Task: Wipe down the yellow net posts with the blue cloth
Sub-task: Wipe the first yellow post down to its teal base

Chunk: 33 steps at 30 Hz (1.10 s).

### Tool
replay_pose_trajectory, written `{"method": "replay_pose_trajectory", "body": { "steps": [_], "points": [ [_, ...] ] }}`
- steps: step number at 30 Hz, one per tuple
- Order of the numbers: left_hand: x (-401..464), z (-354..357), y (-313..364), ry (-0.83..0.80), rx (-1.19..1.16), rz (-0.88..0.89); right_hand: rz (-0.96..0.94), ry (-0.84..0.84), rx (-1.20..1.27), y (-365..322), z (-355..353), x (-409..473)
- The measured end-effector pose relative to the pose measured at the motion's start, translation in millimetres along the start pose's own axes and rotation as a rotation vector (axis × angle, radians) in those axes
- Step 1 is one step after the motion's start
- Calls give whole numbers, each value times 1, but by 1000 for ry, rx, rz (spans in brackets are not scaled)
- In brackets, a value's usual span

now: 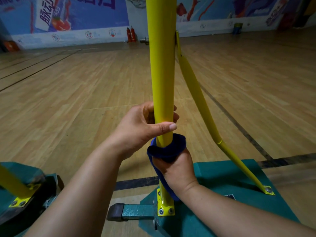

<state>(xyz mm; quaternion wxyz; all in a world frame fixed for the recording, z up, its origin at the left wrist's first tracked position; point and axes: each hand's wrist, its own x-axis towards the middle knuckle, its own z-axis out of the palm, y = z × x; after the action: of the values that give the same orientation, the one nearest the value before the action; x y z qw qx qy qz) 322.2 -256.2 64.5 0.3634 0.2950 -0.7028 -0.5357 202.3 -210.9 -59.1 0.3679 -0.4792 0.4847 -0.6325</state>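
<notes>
Both forearms reach forward from the bottom edge toward the yellow net post (pixel 162 74), which stands upright on a green base (pixel 222 178) and is bolted there through a yellow foot plate (pixel 165 210). Lower on the post, the right hand (pixel 174 165) holds the blue cloth (pixel 166 148) and wraps it around the tube; the fingers are closed on the cloth, so the fabric touches most of the round surface at once, and a loose end of it hangs down behind the wrist. Just above, the left hand (pixel 145 124) grips the bare post, with the thumb across the front and the fingertips showing on the far side. I judge this grip is to keep the post steady against the rubbing. A slanted yellow brace (pixel 196 93) runs from the post down to the far corner of the base. At the left edge, another yellow post (pixel 12 182) stands on its own base, so more wiping probably remains. Wooden floor (pixel 85 100) with dark lines lies all around
</notes>
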Motion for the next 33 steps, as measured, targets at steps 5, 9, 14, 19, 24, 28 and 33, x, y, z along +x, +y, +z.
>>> {"method": "replay_pose_trajectory", "body": {
  "steps": [5,9,14,19,24,28,33],
  "points": [
    [1,-1,0,3,20,-9,-35,-23,15,-11,0,9],
    [1,-1,-1,-4,5,-9,-90,-20,-22,-15,-2,10],
    [2,-3,-2,-17,-4,-10,-92,5,-19,-11,1,5],
    [1,-2,-2,-29,-9,-13,37,8,4,8,-1,-8],
    [1,0,-3,-21,-10,-10,74,-3,21,11,-1,-6],
    [-1,0,-2,-17,-25,-17,40,0,-7,2,0,-4],
    [-2,0,-3,-3,-28,-26,-60,-28,-37,-21,-2,5]
  ]
}}
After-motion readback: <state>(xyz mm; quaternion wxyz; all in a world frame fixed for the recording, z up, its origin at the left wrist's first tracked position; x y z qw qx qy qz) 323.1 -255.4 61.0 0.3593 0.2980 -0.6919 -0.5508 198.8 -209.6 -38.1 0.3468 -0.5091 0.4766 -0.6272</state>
